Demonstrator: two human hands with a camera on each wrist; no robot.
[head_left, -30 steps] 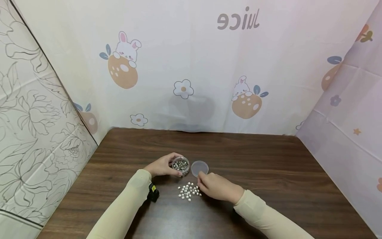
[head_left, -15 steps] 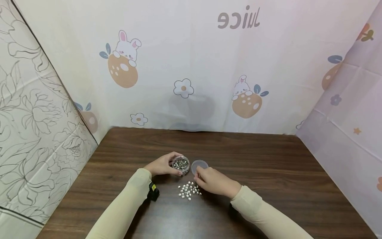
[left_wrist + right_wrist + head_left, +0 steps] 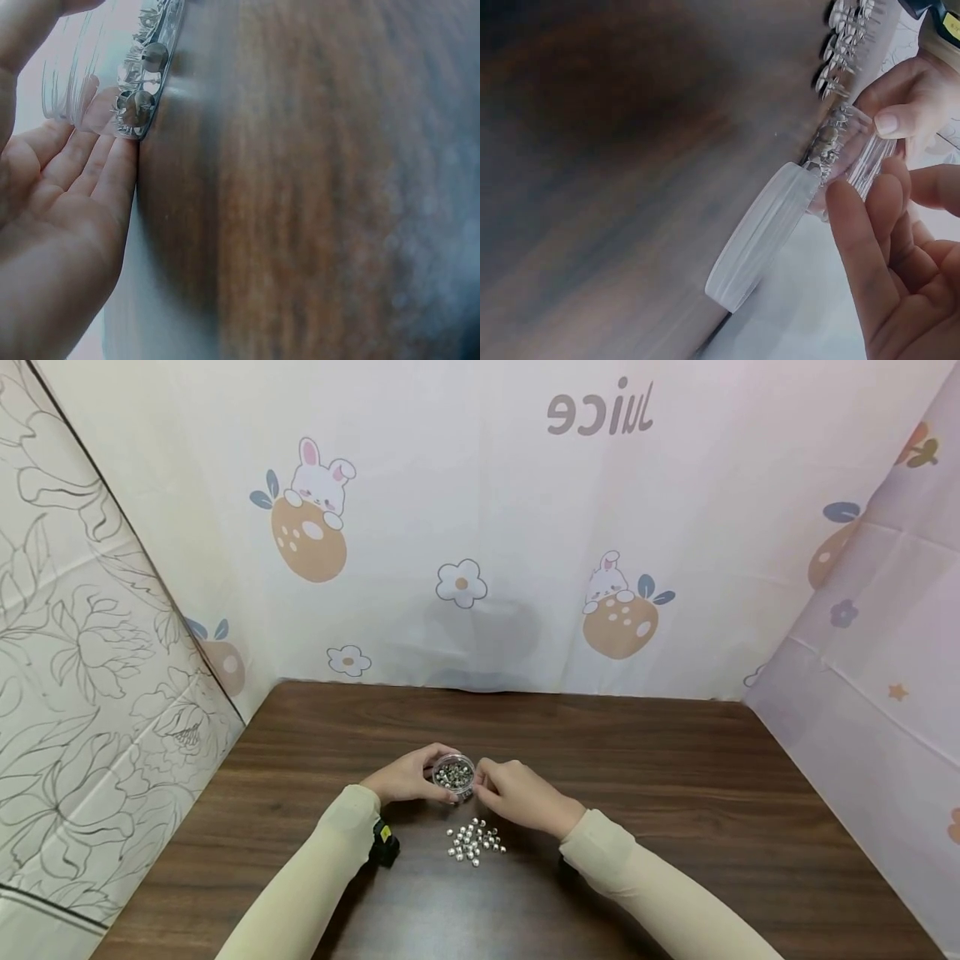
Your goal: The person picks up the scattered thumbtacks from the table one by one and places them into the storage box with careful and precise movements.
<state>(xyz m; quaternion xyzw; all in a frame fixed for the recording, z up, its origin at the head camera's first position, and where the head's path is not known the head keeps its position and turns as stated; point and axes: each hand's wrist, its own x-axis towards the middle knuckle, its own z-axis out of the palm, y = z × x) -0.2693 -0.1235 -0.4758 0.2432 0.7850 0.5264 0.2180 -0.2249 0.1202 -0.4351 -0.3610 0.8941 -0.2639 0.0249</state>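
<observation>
My left hand point(image 3: 411, 775) holds a clear round jar point(image 3: 453, 757) on the table, fingers on its far side and thumb on its near side. Silver thumbtacks point(image 3: 154, 57) lie in the bottom of the jar. At the jar's right rim is my right hand point(image 3: 525, 795), its thumb and fingertips bent together; whether a tack is between them is hidden. The round clear lid point(image 3: 761, 240) lies flat beside the jar in the right wrist view, covered by my right hand in the head view. Loose thumbtacks point(image 3: 467, 840) are spread on the wood just in front of the jar.
The dark wooden table point(image 3: 660, 760) reaches back to a printed curtain point(image 3: 510, 527) along its far edge. More fabric hangs at the left and right sides. A black strap device point(image 3: 386, 843) sits at my left wrist.
My right hand has moved left and away from me, from beside the loose thumbtacks, across the lid, to the jar's rim. My left hand and the jar have stayed in place.
</observation>
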